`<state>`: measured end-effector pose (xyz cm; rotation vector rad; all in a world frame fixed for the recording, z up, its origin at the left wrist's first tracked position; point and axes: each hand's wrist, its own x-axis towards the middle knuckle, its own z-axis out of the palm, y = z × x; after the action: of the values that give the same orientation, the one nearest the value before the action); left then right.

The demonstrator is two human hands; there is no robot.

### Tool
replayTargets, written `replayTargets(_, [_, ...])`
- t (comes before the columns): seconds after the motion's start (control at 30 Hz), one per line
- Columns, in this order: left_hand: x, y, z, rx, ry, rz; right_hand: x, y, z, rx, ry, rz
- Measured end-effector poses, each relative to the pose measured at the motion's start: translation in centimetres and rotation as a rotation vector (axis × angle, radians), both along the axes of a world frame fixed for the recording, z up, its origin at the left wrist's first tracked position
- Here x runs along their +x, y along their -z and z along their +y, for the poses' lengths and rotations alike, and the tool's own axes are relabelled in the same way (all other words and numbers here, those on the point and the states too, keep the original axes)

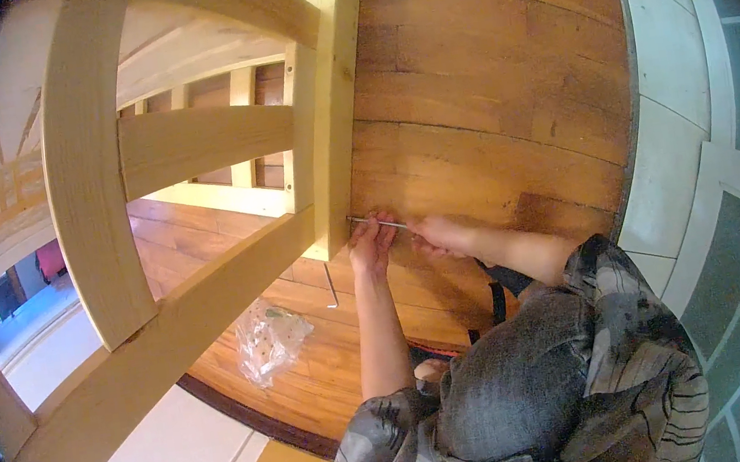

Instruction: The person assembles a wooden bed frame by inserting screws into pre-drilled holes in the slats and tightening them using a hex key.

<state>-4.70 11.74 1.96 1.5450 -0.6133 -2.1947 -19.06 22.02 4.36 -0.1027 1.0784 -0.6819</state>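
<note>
At the foot of a pale wooden post [329, 144], a slim metal shaft [395, 224] runs nearly level, its left end against the post's side. My left hand [373, 245] pinches it close to the post. Farther right, my right hand [433, 238] is closed round the shaft's other end; any handle is hidden in the fist. An L-shaped hex key [332, 289] lies on the floor by the post's foot, left of my left forearm. The lower rail [226, 265] of the wooden frame meets the post just above that key.
A clear plastic bag [271, 343] with small parts inside lies on the wood floor [481, 79]. Slats [90, 173] and rails of the frame fill the left side. A white panelled door [728, 215] stands at the right. My bent knee [518, 379] is close below my hands.
</note>
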Motion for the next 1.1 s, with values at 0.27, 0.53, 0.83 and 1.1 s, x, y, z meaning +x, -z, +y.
replayTargets(0.27, [0.2, 0.5, -0.2, 0.059, -0.081, 0.016, 0.6, 0.9, 0.5, -0.951, -0.340, 1.386])
replayTargets(0.53, [-0.7, -0.5, 0.0, 0.017, -0.074, -0.036, 0.1, 2.0, -0.8, -0.092, 0.130, 0.349])
replayTargets(0.83, [0.5, 0.3, -0.5, 0.071, -0.029, -0.083, 1.4, 1.4, 0.4, -0.499, -0.046, 0.980])
replayTargets(1.1, [-0.4, -0.2, 0.5, 0.043, -0.120, 0.022, 2.4, 3.0, 0.9, -0.578, 0.030, 1.057])
